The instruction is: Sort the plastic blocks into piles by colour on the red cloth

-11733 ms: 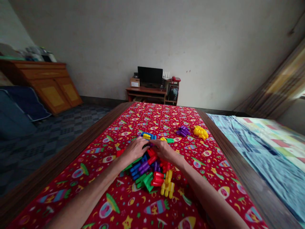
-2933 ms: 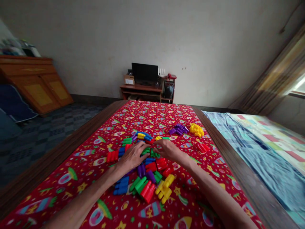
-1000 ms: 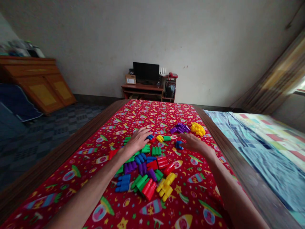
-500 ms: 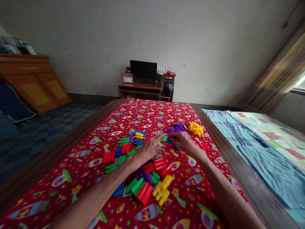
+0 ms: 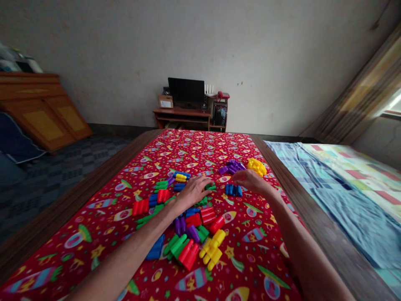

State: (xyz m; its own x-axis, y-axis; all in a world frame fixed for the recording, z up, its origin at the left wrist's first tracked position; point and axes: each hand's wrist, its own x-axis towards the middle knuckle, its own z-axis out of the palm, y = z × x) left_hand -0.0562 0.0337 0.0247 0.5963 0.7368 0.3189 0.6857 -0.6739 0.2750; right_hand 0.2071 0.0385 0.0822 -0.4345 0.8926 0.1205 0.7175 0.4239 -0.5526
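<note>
On the red rocket-print cloth lies a mixed heap of plastic blocks in red, green, blue, purple and yellow. My left hand lies palm down over the far edge of the heap, fingers stretched out, their tips touching a green block. Just to the right, my right hand hovers with loose, spread fingers and holds nothing. A small row of blue blocks rests on the cloth right beside its fingertips. Beyond it sit a purple cluster and a yellow cluster.
Red blocks and green blocks lie scattered left of the heap. The wooden table edge runs along the right, with a bed past it. A desk with a monitor stands at the far wall, a wooden cabinet at left.
My right hand has let go of the blue blocks, which now lie as a row on the cloth. My left hand stayed at the heap's far edge.
</note>
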